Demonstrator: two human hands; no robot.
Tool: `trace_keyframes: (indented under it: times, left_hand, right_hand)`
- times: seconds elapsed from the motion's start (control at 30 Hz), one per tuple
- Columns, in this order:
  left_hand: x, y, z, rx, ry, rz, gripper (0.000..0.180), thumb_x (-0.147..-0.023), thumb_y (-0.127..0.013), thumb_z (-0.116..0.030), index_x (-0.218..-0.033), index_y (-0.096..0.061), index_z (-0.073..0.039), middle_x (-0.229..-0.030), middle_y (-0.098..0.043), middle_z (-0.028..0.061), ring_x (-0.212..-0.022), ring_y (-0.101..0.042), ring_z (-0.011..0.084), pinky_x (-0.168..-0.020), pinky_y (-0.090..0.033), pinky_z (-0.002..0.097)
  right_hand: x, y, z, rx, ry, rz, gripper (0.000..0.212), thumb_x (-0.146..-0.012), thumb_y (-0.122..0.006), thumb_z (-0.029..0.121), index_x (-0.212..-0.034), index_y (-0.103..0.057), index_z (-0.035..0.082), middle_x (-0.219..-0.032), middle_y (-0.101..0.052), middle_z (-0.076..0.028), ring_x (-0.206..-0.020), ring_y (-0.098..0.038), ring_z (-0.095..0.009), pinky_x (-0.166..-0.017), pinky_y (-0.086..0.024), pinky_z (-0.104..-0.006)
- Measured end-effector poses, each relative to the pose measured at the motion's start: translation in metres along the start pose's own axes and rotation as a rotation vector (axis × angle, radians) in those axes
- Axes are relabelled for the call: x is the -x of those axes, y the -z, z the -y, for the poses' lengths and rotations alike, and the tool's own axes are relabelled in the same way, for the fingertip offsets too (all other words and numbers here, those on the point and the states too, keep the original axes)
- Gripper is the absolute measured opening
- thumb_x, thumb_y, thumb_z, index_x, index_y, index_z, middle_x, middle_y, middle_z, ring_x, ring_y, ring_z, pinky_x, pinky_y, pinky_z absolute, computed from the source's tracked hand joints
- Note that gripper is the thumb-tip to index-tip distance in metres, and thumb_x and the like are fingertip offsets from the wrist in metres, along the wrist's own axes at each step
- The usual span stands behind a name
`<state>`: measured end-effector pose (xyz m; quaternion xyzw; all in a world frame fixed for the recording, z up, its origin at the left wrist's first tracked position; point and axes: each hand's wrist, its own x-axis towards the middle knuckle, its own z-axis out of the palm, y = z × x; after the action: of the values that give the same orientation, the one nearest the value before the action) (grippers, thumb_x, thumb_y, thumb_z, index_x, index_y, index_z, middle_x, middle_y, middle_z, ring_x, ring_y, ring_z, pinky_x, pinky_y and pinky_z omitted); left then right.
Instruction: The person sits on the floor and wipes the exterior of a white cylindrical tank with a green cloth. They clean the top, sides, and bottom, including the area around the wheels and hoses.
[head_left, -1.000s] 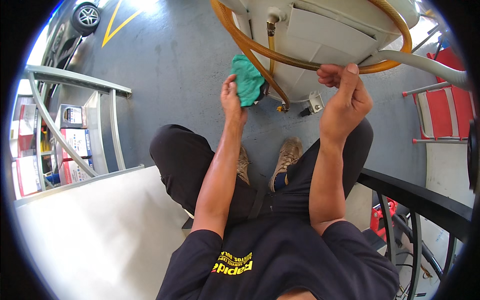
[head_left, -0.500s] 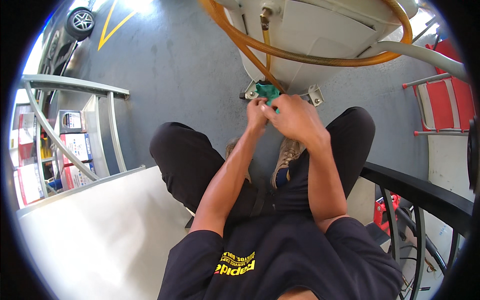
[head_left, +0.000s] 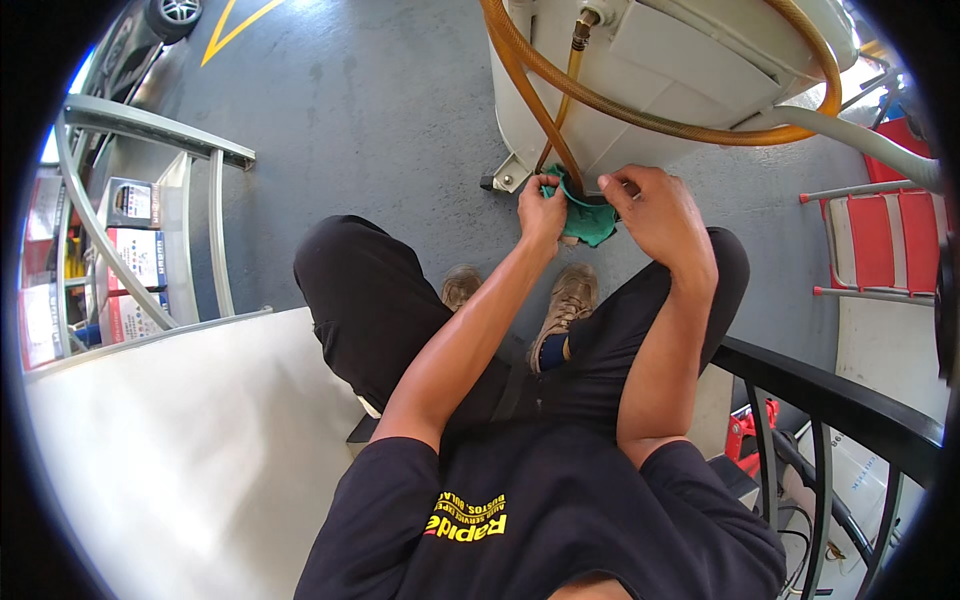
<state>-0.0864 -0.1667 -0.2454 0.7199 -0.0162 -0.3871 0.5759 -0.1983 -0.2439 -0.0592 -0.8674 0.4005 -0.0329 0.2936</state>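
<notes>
Between my knees, low by the white tank [head_left: 650, 130], hangs a crumpled green cloth [head_left: 592, 222]. The fingers of my left hand [head_left: 541, 208] are closed on its left edge. My right hand [head_left: 660, 215] is just right of the cloth, its thumb and fingers curled together; whatever they may pinch is too small to make out. An amber hose [head_left: 560, 145] runs down in front of the tank to the cloth, where its lower end is hidden.
A metal ladder-like frame [head_left: 218, 240] and boxes [head_left: 135, 255] stand at left, beside a white surface [head_left: 190, 420]. A black railing [head_left: 840, 400] curves along my right. Red-and-grey folding steps [head_left: 885, 240] stand farther right. A car wheel [head_left: 178, 12] shows at the far left.
My hands have parted: the right one moved right, off the cloth, while the left stays at it. More of the green cloth shows. The whole view has shifted slightly.
</notes>
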Motion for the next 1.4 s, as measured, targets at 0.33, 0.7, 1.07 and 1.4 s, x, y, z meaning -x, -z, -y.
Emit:
trace_keyframes:
  times: [0.33,0.7,1.07,1.4]
  left_hand:
    - [-0.043,-0.004,0.059,0.241,-0.14,0.131,0.047,-0.101,-0.072,-0.035,-0.132,-0.071,0.0,-0.125,-0.063,0.018,-0.118,-0.063,0.0323,-0.103,-0.05,0.0386]
    - [-0.016,-0.007,0.045,0.04,-0.409,-0.198,0.055,-0.101,-0.066,-0.014,-0.152,-0.054,0.002,-0.147,-0.056,0.0171,-0.135,-0.056,0.0294,-0.109,-0.047,0.0368]
    - [-0.025,0.003,0.028,0.229,-0.017,0.343,0.073,-0.111,-0.043,-0.017,-0.172,-0.003,-0.015,-0.178,-0.011,0.0194,-0.163,-0.018,0.0322,-0.127,-0.024,0.0353]
    - [-0.045,0.003,0.043,0.057,-0.099,0.323,0.075,-0.108,-0.042,-0.013,-0.172,-0.002,-0.009,-0.177,-0.006,0.0207,-0.163,-0.014,0.0346,-0.128,-0.021,0.036]
  right_hand:
    - [-0.003,-0.004,0.015,-0.017,0.004,0.056,0.04,-0.1,-0.066,0.041,-0.11,-0.079,0.005,-0.101,-0.078,-0.019,-0.097,-0.074,-0.04,-0.084,-0.057,-0.0468]
    - [-0.003,-0.008,0.009,-0.005,0.053,0.019,0.039,-0.1,-0.066,0.04,-0.111,-0.079,0.005,-0.103,-0.078,-0.019,-0.098,-0.074,-0.04,-0.086,-0.057,-0.0465]
    - [-0.004,-0.008,0.01,-0.035,0.086,0.054,0.039,-0.1,-0.064,0.039,-0.108,-0.078,0.004,-0.103,-0.077,-0.019,-0.098,-0.073,-0.041,-0.085,-0.057,-0.0482]
    - [-0.006,-0.013,0.016,-0.059,0.127,0.022,0.038,-0.1,-0.064,0.038,-0.109,-0.078,0.004,-0.103,-0.077,-0.02,-0.098,-0.073,-0.042,-0.086,-0.056,-0.0477]
